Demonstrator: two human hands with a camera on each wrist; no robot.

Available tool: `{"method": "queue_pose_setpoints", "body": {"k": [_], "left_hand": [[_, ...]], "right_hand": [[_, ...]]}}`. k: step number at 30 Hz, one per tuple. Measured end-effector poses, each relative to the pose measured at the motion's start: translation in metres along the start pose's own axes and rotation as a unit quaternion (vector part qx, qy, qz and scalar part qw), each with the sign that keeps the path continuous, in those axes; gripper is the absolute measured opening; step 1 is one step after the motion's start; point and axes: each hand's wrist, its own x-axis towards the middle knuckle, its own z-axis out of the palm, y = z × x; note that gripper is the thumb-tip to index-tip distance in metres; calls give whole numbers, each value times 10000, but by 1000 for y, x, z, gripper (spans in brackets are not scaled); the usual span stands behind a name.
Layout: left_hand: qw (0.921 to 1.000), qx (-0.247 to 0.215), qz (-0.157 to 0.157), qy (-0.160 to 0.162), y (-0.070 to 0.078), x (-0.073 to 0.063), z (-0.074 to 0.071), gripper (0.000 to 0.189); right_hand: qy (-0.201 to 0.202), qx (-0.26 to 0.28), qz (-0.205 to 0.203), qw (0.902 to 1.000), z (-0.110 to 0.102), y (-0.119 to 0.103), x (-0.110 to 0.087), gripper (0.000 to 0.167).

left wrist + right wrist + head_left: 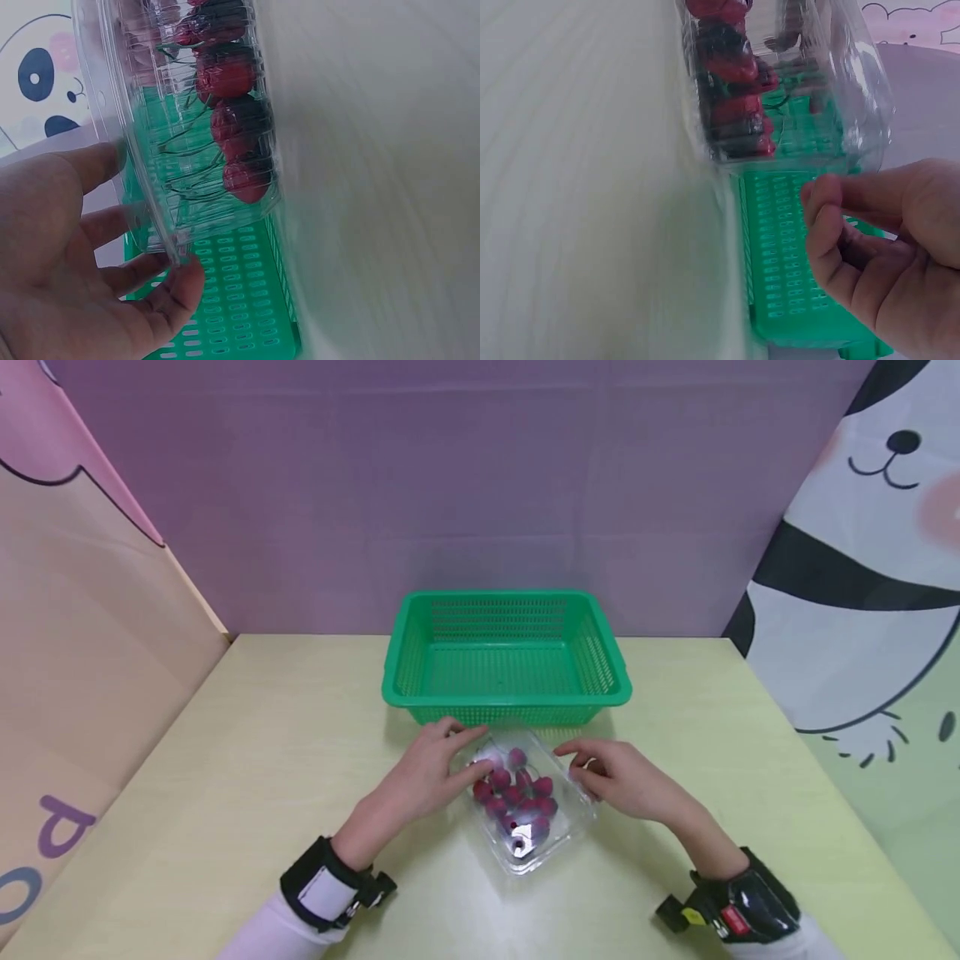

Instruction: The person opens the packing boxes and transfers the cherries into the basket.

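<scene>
A clear plastic clamshell box [566, 835] holding several dark red cherries [522, 793] stands at an angle on the table in the head view. My left hand [431, 772] holds it by the far left side. In the left wrist view the thumb [105, 161] lies against the lid and a fingertip [187, 281] hooks the rim at the corner. Close by the box's right edge is my right hand [626, 777], its fingers loosely bent. The right wrist view shows those fingertips [823, 199] just beside the box's end, with nothing seen between them.
A green plastic basket [506, 700] with slotted sides stands right behind the box, against the purple back wall [480, 485]. The pale wooden table [300, 710] extends to both sides. Printed panels flank it, with a panda [862, 552] on the right.
</scene>
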Motion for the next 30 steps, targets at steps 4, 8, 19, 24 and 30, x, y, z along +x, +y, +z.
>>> {"method": "queue_pose_setpoints", "body": {"k": [4, 8, 19, 24, 30], "left_hand": [[10000, -2, 39, -60, 0, 0, 0, 54], [9999, -16, 123, -100, 0, 0, 0, 53], [9988, -137, 458, -57, -1, 1, -1, 48], [9991, -233, 330, -128, 0, 1, -1, 49], [9987, -290, 328, -256, -1, 1, 0, 49]], "right_hand": [[-75, 216, 125, 9997, 0, 3, 1, 34], [-160, 398, 209, 9989, 1, 6, 1, 37], [-749, 646, 50, 9951, 2, 12, -2, 62], [-974, 980, 49, 9904, 4, 13, -1, 74], [-1195, 1464, 104, 9819, 7, 14, 1, 92]]}}
